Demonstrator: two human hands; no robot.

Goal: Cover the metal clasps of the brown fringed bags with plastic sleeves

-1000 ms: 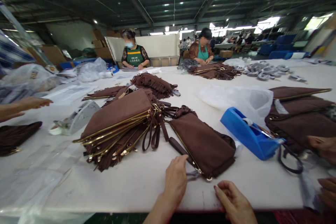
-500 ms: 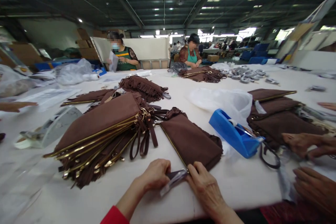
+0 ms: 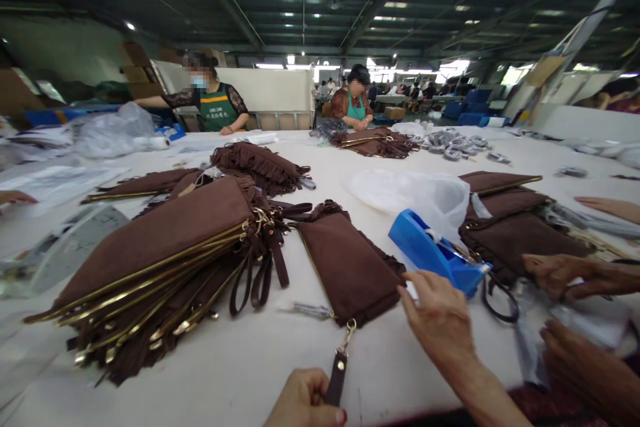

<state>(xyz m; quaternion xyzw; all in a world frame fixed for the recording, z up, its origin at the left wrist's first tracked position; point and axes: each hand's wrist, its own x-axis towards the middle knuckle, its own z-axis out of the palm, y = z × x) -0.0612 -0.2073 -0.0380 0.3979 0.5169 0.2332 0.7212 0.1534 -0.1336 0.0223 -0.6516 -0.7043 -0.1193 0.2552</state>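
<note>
My left hand (image 3: 306,399) is closed on the dark brown wrist strap (image 3: 337,377), which hangs from a gold clasp at the near corner of a brown fringed pouch (image 3: 353,260). This pouch lies flat with its gold zipper edge facing left. A plastic-wrapped zipper pull (image 3: 311,309) rests on the table beside that corner. My right hand (image 3: 440,313) pinches a small white piece (image 3: 412,290) between thumb and fingers, at the pouch's right edge. Just beyond this hand stands a blue tape dispenser (image 3: 430,250).
A stack of brown pouches (image 3: 165,233) with gold zippers covers the left. Behind it lies another fringed pile (image 3: 260,167). A clear plastic bag (image 3: 410,193) sits near the dispenser. At right, a co-worker's hands (image 3: 565,273) work beside more brown pouches (image 3: 520,233).
My right hand has left the pouch's near corner, moved right and now holds a small white piece. My left hand has drawn the strap toward me. The wrapped pull now lies on the table.
</note>
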